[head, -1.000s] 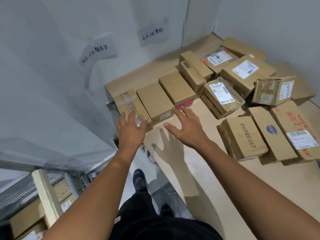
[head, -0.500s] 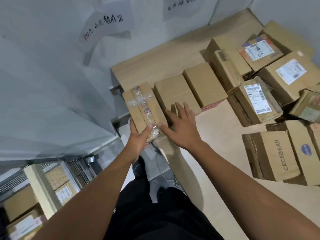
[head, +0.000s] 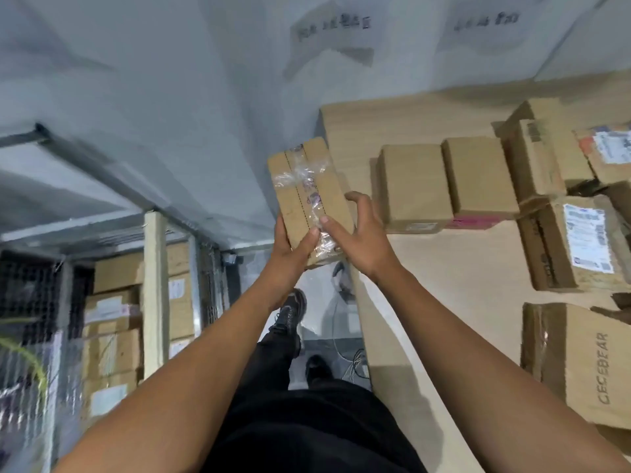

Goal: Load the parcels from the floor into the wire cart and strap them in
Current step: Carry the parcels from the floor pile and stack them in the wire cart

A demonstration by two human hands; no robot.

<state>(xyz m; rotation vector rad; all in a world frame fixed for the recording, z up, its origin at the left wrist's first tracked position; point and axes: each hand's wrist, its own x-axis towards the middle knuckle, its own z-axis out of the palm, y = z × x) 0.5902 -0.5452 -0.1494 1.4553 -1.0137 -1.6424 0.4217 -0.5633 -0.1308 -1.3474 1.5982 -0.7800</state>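
Note:
A small brown parcel [head: 304, 186] wrapped with clear tape is lifted off the light wooden platform [head: 444, 274], held between both hands. My left hand [head: 290, 247] grips its near left edge, thumb on top. My right hand [head: 355, 233] holds its right side, thumb on the taped top and fingers curled round the edge. The wire cart [head: 112, 322] stands at the lower left, with several brown parcels stacked inside behind its mesh. More parcels [head: 447, 182] lie on the platform to the right.
A grey wall with paper labels [head: 334, 27] rises behind. A CECEBEAR box [head: 580, 363] lies at the right edge. A pale upright post [head: 155, 295] stands at the cart. Cables [head: 355, 367] lie on the floor by my feet.
Both hands closed round the taped parcel and lifted it off the platform's left corner. The view swung left, bringing the cart into sight.

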